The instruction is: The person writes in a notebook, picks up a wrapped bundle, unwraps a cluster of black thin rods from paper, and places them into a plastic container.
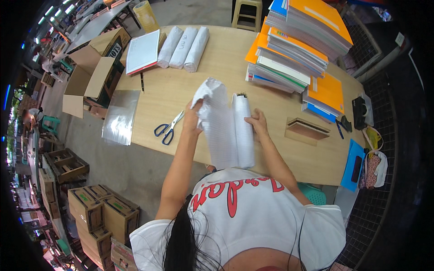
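A sheet of white lined paper (pixel 219 135) stretches across the table in front of me, its far left corner crumpled. My left hand (pixel 193 118) has its fingers closed on the left edge of that sheet. On the right, the paper is wound into a roll (pixel 244 135), with dark thin tips poking out of its far end; what they belong to is hidden inside. My right hand (pixel 257 123) grips the roll's right side with bent fingers. Left of the sheet lie scissors (pixel 169 128) with dark blue handles, their blades slightly apart.
Three white wrapped rolls (pixel 184 47) lie at the far left beside a white pad (pixel 143 52), a pen (pixel 142 83) and clear plastic sheets (pixel 121 116). Orange-covered book stacks (pixel 289 49), a wooden block (pixel 308 128) and a blue folder (pixel 352 167) are rightward. An open carton (pixel 97 79) stands left.
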### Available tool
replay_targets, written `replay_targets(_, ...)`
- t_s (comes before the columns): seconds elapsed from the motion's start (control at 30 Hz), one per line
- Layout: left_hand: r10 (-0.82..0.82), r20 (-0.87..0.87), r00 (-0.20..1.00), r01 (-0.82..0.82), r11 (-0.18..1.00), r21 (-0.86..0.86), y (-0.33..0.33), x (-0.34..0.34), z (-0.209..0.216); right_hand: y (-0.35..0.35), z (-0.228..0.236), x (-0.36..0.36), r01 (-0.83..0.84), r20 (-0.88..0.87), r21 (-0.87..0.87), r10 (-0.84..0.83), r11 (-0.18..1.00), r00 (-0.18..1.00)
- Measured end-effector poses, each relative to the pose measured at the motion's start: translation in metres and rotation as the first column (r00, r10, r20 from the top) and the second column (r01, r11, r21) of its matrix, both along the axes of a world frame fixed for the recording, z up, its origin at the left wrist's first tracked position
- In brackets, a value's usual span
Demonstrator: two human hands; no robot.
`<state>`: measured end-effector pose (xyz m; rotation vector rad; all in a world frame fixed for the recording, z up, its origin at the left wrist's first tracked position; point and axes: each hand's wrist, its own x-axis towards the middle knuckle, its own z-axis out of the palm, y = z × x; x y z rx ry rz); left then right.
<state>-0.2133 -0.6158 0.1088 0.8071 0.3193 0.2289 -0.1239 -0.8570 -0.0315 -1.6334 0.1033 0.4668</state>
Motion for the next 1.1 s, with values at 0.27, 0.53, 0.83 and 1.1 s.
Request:
replay_targets(0.27,0.153,0.220,0.963,-0.252,0.797,0.548,0.035,-0.018,0.079,0.024,0.052,-0.024,-0.108,0.241,-0.764,0.438,0.636,0.866)
replay_targets(0.53,0.325,0.285,0.902,-0.432,0.672,0.601,0.166,-0.067,0.041,-0.054,0.044,0.033,0.025,0.215,-0.802,0.249,0.597,0.944)
replay_targets(0.83,0.200,0.417,0.887,-0.193,0.979,-0.058,0.081,-0.107,0.157,0.055,0.065,-0.046,-0.363,0.375,-0.295,0.456,0.884,0.807)
replay_targets(1.1,0.407,0.359,0.840,-0.321,-0.160,0.933,0.031,-0.074,0.064,0.186,0.146,-0.081,-0.354,0.099,0.918,0.763,0.178,0.639)
